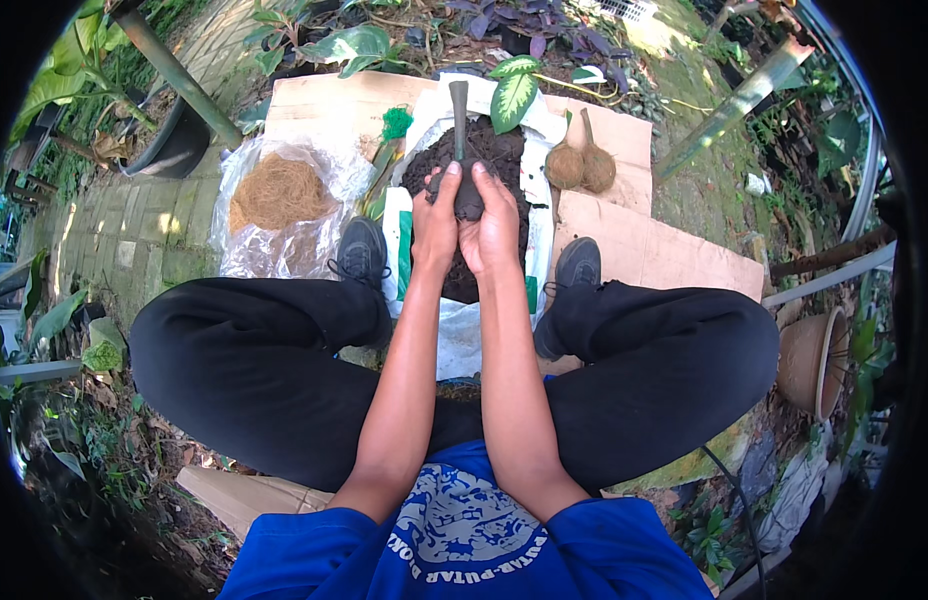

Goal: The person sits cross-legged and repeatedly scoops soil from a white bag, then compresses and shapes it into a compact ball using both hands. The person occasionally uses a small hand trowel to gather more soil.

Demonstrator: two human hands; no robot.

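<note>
Both my left hand [436, 217] and my right hand [491, 221] cup a dark, moist clump of soil [470, 196], thumbs on top. From its far side a grey-green shaft [459, 120] points away from me, widening at the tip; whether it is a plant stem or a tool handle, I cannot tell. Beneath my hands, loose dark soil [426, 171] fills an opened white plastic sack [543, 217] between my shoes. A variegated green leaf [515, 97] overhangs the sack's far right edge, its base unclear.
Left of the sack, brown coconut fibre [278, 191] sits on clear plastic [231, 255], and green netting or string [396, 122] lies beyond. Two fibre-wrapped balls [582, 166] rest on cardboard [659, 240] at right. Metal posts [175, 71] and a clay-coloured pot [811, 364] stand around me.
</note>
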